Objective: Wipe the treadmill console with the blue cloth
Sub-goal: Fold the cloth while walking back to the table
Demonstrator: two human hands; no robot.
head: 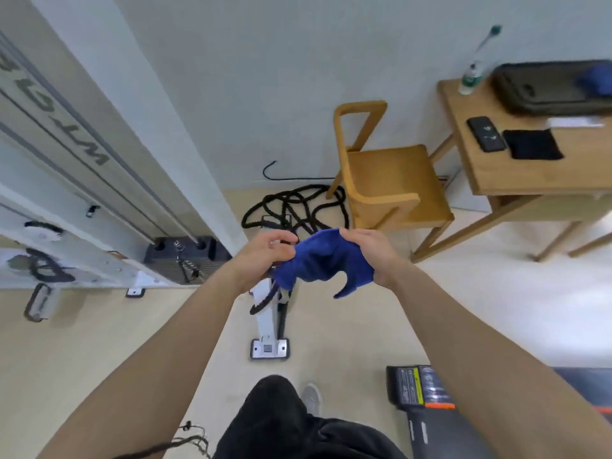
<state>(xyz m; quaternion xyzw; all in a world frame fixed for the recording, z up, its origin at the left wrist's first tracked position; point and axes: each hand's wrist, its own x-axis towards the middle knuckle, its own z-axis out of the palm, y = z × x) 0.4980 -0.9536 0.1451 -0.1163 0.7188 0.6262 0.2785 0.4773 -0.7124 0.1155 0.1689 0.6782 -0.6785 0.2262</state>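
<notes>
I hold a blue cloth (326, 263) bunched up in front of me, above the floor, at the centre of the view. My left hand (265, 256) grips its left end and my right hand (371, 250) grips its upper right edge. A loose corner hangs down below my right hand. Only a dark end of the treadmill (427, 392) shows at the lower right; its console is out of view.
A wooden chair (390, 180) and a wooden table (530, 167) with a phone, a bottle and a dark case stand to the right. A coiled black rope (294, 207) lies on the floor ahead. A white cable machine (99, 193) fills the left.
</notes>
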